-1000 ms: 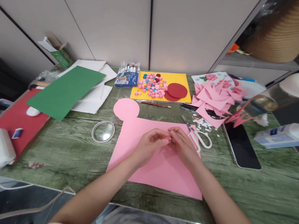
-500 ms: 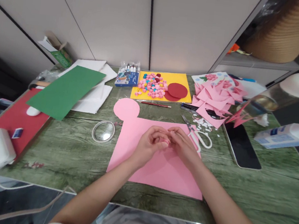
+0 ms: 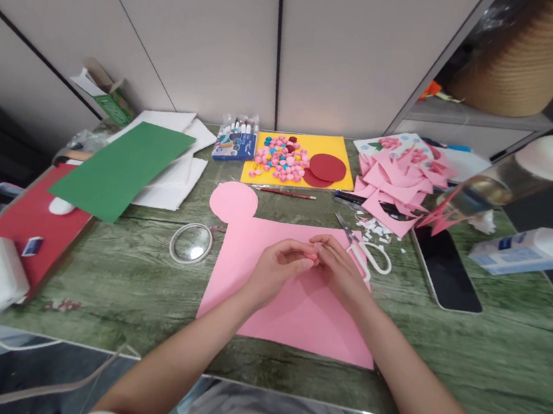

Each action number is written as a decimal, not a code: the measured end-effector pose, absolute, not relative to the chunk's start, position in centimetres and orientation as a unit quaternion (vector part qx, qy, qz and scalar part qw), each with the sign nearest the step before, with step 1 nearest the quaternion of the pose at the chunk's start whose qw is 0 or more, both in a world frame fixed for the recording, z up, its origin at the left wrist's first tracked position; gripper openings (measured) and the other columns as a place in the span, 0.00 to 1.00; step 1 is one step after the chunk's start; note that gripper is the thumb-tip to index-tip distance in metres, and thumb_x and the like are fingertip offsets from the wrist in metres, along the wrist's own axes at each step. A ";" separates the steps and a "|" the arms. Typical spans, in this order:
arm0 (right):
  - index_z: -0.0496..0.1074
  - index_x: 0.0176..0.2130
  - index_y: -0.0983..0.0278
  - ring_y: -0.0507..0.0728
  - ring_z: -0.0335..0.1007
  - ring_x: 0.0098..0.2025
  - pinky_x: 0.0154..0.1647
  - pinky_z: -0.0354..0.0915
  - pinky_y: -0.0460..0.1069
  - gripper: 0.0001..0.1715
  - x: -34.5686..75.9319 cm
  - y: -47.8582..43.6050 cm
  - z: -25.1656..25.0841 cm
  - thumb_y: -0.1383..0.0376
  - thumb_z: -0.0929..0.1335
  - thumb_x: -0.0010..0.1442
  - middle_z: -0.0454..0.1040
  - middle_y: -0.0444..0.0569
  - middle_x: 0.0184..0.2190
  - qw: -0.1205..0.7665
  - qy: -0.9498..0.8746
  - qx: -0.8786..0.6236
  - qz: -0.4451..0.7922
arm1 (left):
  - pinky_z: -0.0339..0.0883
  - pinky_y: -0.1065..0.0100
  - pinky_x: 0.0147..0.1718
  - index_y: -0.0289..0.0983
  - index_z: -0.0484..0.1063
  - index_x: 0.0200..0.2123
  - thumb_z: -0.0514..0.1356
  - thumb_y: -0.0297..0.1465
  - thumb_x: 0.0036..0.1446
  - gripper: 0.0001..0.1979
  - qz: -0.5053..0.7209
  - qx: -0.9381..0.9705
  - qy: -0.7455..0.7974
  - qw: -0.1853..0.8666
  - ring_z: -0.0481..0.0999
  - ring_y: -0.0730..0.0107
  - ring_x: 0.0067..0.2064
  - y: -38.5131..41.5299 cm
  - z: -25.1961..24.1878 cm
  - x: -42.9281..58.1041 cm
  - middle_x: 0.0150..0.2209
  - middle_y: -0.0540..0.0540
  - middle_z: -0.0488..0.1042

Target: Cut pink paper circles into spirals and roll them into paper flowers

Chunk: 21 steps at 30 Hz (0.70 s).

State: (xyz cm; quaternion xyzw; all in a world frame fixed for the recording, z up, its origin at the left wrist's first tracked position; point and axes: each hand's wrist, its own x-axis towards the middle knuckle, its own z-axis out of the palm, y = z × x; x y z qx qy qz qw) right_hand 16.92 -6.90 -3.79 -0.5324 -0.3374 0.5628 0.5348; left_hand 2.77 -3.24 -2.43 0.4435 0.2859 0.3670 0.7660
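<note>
Green marbled table (image 3: 111, 281) carries everything; large pink paper sheet (image 3: 295, 303) lies flat at centre; left hand (image 3: 276, 271) and right hand (image 3: 339, 272) meet above sheet, fingertips pinched together on tiny pink paper piece (image 3: 311, 256); white-handled scissors (image 3: 369, 252) just right of right hand; white tape ring (image 3: 191, 242) left of sheet.

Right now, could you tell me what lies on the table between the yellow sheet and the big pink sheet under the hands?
In the head view, a thin red pencil lies between the yellow sheet and the pink sheet.
</note>
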 end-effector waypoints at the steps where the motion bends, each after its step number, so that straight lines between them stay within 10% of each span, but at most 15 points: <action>1: 0.65 0.39 0.59 0.50 0.63 0.30 0.33 0.59 0.46 0.15 16.9 -6.9 -3.8 0.54 0.66 0.54 0.66 0.41 0.27 0.534 -0.335 -0.529 0.568 | 0.64 0.66 0.43 0.36 0.73 0.34 0.63 0.27 0.47 0.08 0.367 0.445 0.288 0.764 0.73 0.72 0.39 -3.2 -2.5 2.8 0.35 0.47 0.74; 21: 0.64 0.38 0.59 0.52 0.69 0.32 0.36 0.61 0.49 0.15 16.9 -6.9 -4.0 0.53 0.66 0.54 0.74 0.45 0.34 0.531 -0.328 -0.516 0.587 | 0.63 0.70 0.34 0.37 0.64 0.42 0.65 0.29 0.45 0.20 0.414 0.447 0.347 0.713 0.71 0.75 0.30 -2.8 -3.0 2.6 0.27 0.51 0.73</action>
